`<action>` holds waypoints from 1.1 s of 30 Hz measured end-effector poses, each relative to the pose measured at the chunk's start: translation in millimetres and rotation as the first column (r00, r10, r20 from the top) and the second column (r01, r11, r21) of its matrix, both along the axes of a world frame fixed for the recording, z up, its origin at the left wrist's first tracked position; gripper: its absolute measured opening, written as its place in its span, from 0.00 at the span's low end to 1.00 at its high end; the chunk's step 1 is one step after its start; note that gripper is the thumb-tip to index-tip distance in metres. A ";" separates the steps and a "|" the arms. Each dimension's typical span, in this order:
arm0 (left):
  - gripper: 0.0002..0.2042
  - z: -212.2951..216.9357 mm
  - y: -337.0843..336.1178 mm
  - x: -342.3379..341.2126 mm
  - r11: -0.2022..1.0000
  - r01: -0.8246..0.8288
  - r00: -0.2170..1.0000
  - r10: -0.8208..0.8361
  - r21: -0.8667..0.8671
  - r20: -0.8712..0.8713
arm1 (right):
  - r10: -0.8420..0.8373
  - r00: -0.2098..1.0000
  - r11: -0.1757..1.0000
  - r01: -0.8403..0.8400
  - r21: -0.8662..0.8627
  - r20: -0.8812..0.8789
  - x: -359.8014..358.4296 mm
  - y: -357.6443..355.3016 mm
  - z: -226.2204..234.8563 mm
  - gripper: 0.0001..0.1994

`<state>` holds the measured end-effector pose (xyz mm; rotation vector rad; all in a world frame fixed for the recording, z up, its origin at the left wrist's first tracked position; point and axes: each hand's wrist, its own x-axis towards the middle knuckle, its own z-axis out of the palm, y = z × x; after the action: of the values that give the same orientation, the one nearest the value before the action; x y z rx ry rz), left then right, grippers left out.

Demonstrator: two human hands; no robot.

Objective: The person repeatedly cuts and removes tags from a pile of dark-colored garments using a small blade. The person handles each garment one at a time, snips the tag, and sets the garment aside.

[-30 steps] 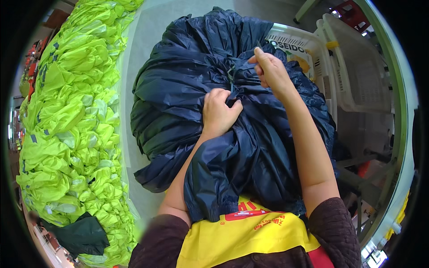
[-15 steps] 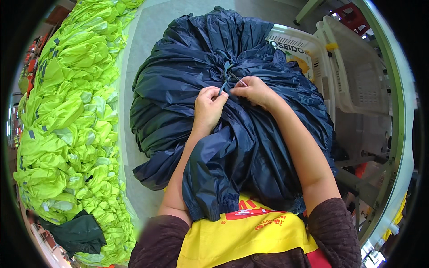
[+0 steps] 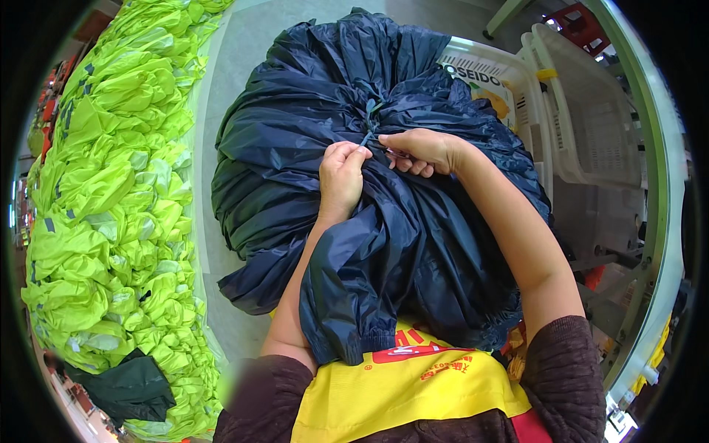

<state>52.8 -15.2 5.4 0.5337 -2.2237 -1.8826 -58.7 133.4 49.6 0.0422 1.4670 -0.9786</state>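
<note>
A big bundle of dark navy, shiny fabric (image 3: pixel 281 148) lies before me, gathered at its middle by a knotted blue-green fabric strip (image 3: pixel 371 111). My left hand (image 3: pixel 342 173) is closed in a pinch on the strip's lower end, just below the knot. My right hand (image 3: pixel 422 153) is closed around a small metal tool (image 3: pixel 399 153), which looks like thread snips and is mostly hidden by the fingers. The right thumb and forefinger reach to the strip, close to the left fingertips. Loose folds of the navy fabric hang down between my forearms.
Bright yellow-green garments (image 3: pixel 111 199) are piled along the left, with a dark green cloth (image 3: pixel 129 387) at the near end. White plastic baskets (image 3: pixel 583 111) stand at the right, beside a metal frame (image 3: pixel 657 207). A red crate (image 3: pixel 580 28) sits farther back.
My right hand has turned and shifted slightly down, its fingers now curled under the strip, and the tool's tip no longer points up. The right elbow has moved outward. My left hand keeps its pinch.
</note>
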 end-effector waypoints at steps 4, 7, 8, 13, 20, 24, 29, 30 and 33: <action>0.07 -0.7 3.5 1.0 0.985 0.024 0.998 -0.035 -0.172 -0.058 | -0.071 0.992 0.995 0.077 -0.059 0.103 -4.2 -7.2 -5.8 0.21; 0.06 0.8 6.5 1.4 0.987 -0.006 0.996 -0.008 -0.163 -0.083 | -0.105 0.990 0.993 0.109 -0.039 0.099 -4.9 -17.2 -9.2 0.20; 0.06 1.2 6.9 1.3 0.986 -0.017 0.996 0.001 -0.169 -0.092 | -0.101 0.991 0.994 0.104 -0.032 0.086 -5.4 -19.4 -9.6 0.21; 0.06 -4.3 5.7 1.2 0.984 -0.052 0.993 0.031 -0.172 -0.118 | -0.083 0.997 0.996 0.083 -0.023 0.005 -1.3 -22.2 -7.8 0.21; 0.07 -8.7 -6.1 3.3 0.888 -0.058 0.943 -0.101 -0.455 -0.316 | -0.077 0.992 0.997 0.078 0.012 -0.105 7.6 -18.7 -4.5 0.20; 0.07 -1.0 -1.0 10.3 0.990 -0.067 0.916 0.011 -0.127 -0.400 | -0.134 0.975 0.985 0.111 -0.136 -0.179 9.3 -9.6 -3.9 0.21; 0.09 42.9 -10.2 45.5 0.844 0.104 0.957 0.059 0.526 -0.284 | -0.376 0.847 0.907 0.252 -0.338 -0.377 57.5 41.6 53.8 0.22; 0.11 48.0 -20.4 63.8 0.855 0.123 0.970 0.003 0.504 -0.242 | -0.343 0.810 0.925 0.203 -0.322 -0.475 79.6 67.3 71.7 0.16; 0.11 66.4 -30.8 139.4 0.989 0.006 1.000 -0.003 0.149 -0.024 | -0.419 0.427 0.896 0.338 -0.288 -0.801 156.7 153.2 111.1 0.11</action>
<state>192.2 -46.0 71.8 0.5269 -2.0821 -2.0583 98.0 286.6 160.8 -0.2179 2.4086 -1.5687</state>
